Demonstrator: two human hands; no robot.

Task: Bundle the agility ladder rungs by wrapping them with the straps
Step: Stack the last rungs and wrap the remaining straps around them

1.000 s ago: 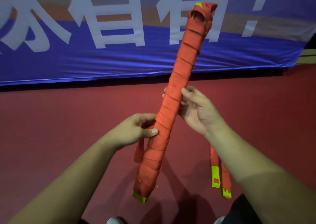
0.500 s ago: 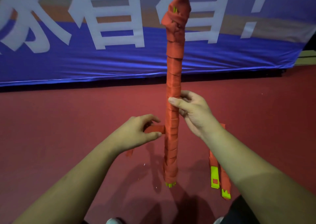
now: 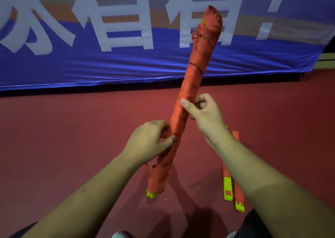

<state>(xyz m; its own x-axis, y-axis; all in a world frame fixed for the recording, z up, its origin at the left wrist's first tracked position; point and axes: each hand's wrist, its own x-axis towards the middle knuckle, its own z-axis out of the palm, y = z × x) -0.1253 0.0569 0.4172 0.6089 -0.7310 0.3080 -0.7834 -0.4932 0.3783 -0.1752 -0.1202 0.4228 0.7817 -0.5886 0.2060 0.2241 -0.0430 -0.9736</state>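
A long bundle of ladder rungs (image 3: 195,74), wound all over in orange strap, stands tilted with its top leaning right and its yellow-green rung ends (image 3: 152,195) near the floor. My right hand (image 3: 203,114) grips the bundle around its middle, thumb across the front. Lower down, my left hand (image 3: 150,139) pinches the orange strap (image 3: 167,134) against the bundle's left side. A short loose strap tail (image 3: 147,170) hangs below that hand.
The floor (image 3: 72,138) is dark red. A blue banner (image 3: 108,65) with large white characters runs along the back. Two more orange strips with yellow-green ends (image 3: 228,188) lie on the floor under my right forearm. Shoe tips (image 3: 117,235) show at the bottom edge.
The bundle has tipped from upright to leaning right. My left hand moved in from beside the bundle and now presses the strap onto it. My right hand stays on the middle.
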